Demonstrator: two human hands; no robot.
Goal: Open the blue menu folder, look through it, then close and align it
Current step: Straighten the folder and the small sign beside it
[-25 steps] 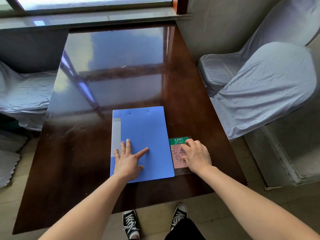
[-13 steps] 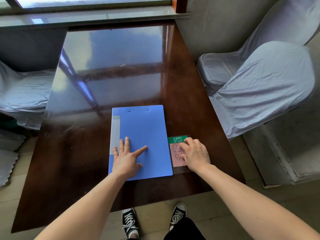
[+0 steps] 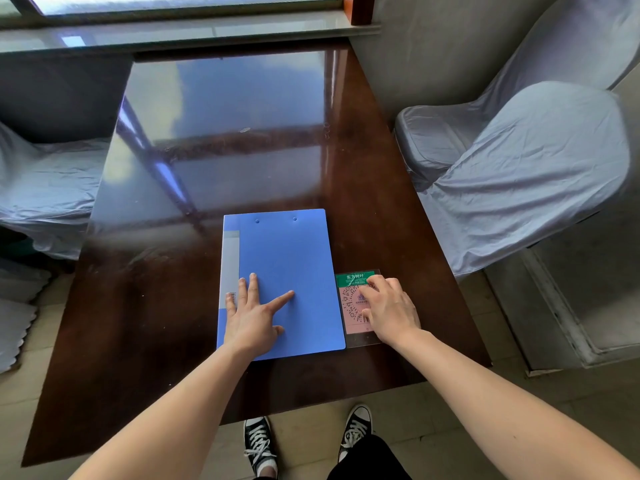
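At the far left, well away from both hands, a chair under a grey cloth cover [image 3: 45, 181] stands beside the dark glossy table [image 3: 138, 323], and the table top reflects the bright window. Nearer to the middle, the blue menu folder [image 3: 287, 258] lies closed and flat on the table, close to the near edge, with its long sides running away from the person. Along its left side there is a grey strip [image 3: 230, 265] with a small barcode label, and two small rivets show near the far edge. The left hand [image 3: 252, 317] lies flat on the lower part of the cover, open, with the fingers spread; the little finger reaches onto the grey strip and the index finger points to the right across the blue surface. It grips nothing, it only presses on the folder. Just to the right of the folder, touching or almost touching its right edge, a small clear card stand [image 3: 353, 299] lies flat, showing a green header and a pink field with a round code. The right hand [image 3: 389, 311] rests on top of this card with the fingers bent, the fingertips on its upper part; I cannot tell if it holds the card or only touches it. Farther right of that hand, a second covered chair [image 3: 526, 161] stands next to the table. Below the table edge, two black and white sneakers [image 3: 259, 445] stand on the tiled floor.
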